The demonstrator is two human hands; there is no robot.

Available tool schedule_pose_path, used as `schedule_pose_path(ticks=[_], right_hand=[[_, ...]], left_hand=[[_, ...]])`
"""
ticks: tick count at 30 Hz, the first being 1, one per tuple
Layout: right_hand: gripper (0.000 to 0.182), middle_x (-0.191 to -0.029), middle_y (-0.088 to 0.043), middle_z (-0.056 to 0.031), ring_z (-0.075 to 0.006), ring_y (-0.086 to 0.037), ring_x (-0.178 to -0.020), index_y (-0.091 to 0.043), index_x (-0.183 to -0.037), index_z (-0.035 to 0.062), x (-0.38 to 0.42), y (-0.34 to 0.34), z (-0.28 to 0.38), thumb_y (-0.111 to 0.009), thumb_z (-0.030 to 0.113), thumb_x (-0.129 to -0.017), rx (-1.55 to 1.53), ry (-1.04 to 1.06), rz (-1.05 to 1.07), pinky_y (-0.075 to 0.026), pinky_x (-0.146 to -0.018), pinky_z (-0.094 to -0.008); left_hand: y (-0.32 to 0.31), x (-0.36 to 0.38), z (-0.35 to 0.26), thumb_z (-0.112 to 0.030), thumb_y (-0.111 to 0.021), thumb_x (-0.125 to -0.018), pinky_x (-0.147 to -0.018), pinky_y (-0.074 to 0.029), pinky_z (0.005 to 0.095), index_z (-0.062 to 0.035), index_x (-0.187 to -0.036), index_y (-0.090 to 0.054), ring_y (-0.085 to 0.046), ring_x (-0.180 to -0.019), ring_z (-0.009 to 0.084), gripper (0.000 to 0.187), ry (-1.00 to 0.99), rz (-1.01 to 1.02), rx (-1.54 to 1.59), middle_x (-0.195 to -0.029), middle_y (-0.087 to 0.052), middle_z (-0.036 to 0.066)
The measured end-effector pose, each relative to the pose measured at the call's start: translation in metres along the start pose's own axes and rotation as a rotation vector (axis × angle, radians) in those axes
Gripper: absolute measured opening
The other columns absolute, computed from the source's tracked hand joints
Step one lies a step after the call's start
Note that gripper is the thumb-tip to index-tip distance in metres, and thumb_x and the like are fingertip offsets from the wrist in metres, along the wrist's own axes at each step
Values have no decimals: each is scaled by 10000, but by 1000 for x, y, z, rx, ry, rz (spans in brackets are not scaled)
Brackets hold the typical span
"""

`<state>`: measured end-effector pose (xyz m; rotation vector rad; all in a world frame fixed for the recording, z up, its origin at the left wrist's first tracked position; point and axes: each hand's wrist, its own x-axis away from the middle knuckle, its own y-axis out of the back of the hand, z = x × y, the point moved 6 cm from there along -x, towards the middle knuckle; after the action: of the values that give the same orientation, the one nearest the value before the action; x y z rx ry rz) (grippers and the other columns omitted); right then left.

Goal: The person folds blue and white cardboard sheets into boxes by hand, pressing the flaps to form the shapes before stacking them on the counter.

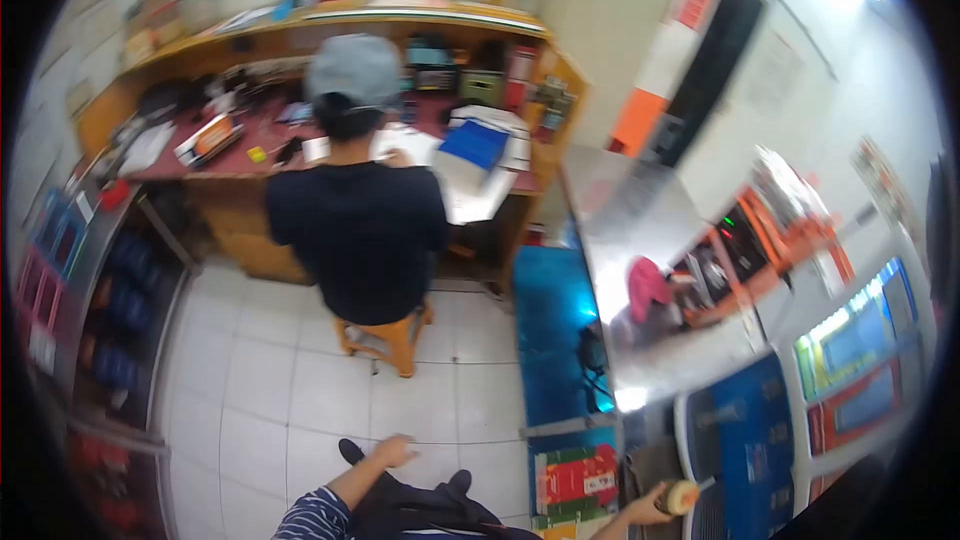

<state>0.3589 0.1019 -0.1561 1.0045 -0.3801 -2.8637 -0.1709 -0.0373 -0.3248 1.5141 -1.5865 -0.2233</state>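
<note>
My left hand is held out over the tiled floor, its fingers apart and nothing in them. At the lower right my right hand grips a small jar-like container with an orange-yellow top; its contents are too blurred to tell. Just left of that hand, red and green boxes lie on the blue shelf unit. A striped sleeve covers my left arm.
A person in a grey cap sits on an orange stool at a cluttered desk. A metal counter with an orange machine stands at right. Shelves line the left side.
</note>
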Motion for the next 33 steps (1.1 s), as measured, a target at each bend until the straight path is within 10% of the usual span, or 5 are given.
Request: schedule_pose_path(ticks=[5, 13, 23, 27, 33], right_hand=[[676, -1101, -476, -168, -295, -492, -965, -223, -1246, 24, 36, -32, -4, -604, 276, -747, 51, -123, 176, -381, -813, -393], [474, -958, -522, -135, -279, -546, -844, -364, -1107, 28, 241, -130, 50, -576, 266, -756, -55, 282, 928, -433, -721, -382], [308, -799, -564, -102, -242, -568, -774, -487, -952, 37, 697, -11, 329, -551, 267, -756, -168, 793, 1825, -442, -693, -349], [263, -735, -581, -89, -227, -577, -746, -537, -889, 40, 858, 6, 404, -541, 267, -756, -204, 1061, 2141, -446, -682, -336], [179, -658, -590, -58, -144, -557, -622, -589, -819, 35, 1084, 77, 583, -512, 185, -761, -62, 1059, 2630, -442, -592, -278]], left_hand=[[25, 207, 293, -431, -554, -701, -837, -402, 382, -48, -1056, -508, -478, -1018, 280, 524, 1002, -373, 194, -1090, -505, 152], [5, 453, 413, -384, -558, -709, -797, -428, 374, -8, -980, -540, -531, -932, 309, 463, 1601, -518, 537, -988, -553, 190], [4, 258, 469, -434, -446, -781, -704, -460, 322, -129, -901, -633, -587, -756, 243, 377, 664, -184, 833, -857, -611, 96], [203, 199, 510, -453, -424, -792, -684, -462, 321, -101, -846, -646, -593, -732, 230, 420, 534, 78, 755, -767, -623, 95], [497, 193, 633, -478, -398, -789, -631, -440, 392, -68, -598, -605, -571, -611, 276, 498, 658, -551, 694, -617, -583, 130]])
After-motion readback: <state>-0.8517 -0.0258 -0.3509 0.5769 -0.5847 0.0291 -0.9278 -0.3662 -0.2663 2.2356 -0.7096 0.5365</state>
